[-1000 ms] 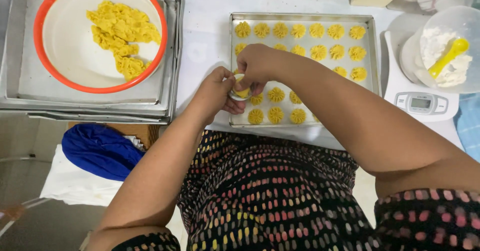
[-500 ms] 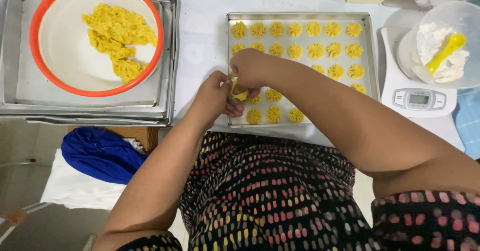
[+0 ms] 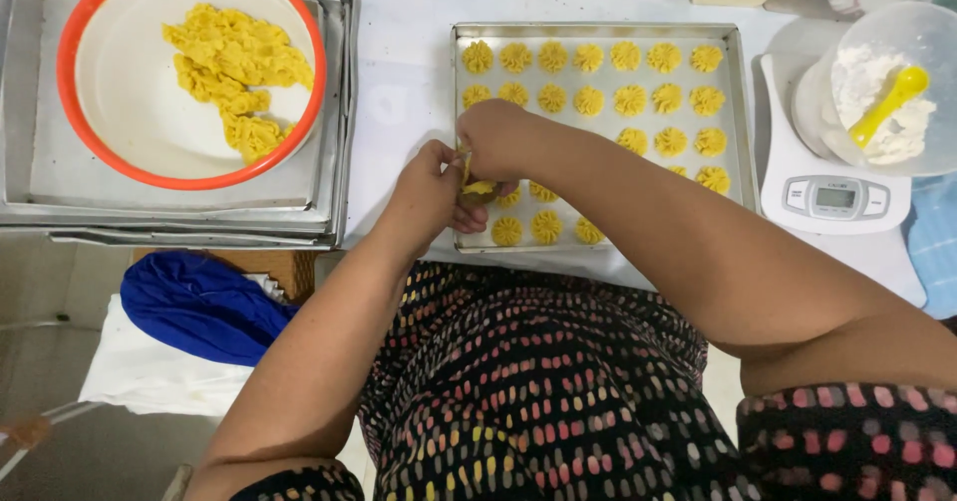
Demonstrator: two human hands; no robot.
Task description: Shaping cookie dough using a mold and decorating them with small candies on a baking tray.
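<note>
Head view: a small lump of yellow dough [image 3: 479, 189] is pinched between the fingers of the left hand [image 3: 431, 187] and right hand [image 3: 495, 142], over the near left corner of the baking tray [image 3: 743, 112]. It appears soft, sticky, easily deformed, best held lightly at its sides. Its long axis cannot be told.

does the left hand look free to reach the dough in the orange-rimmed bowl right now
Probably not at once: the left hand is pinching a yellow dough piece together with the right hand over the baking tray. The path to the bowl itself looks unobstructed.
</note>
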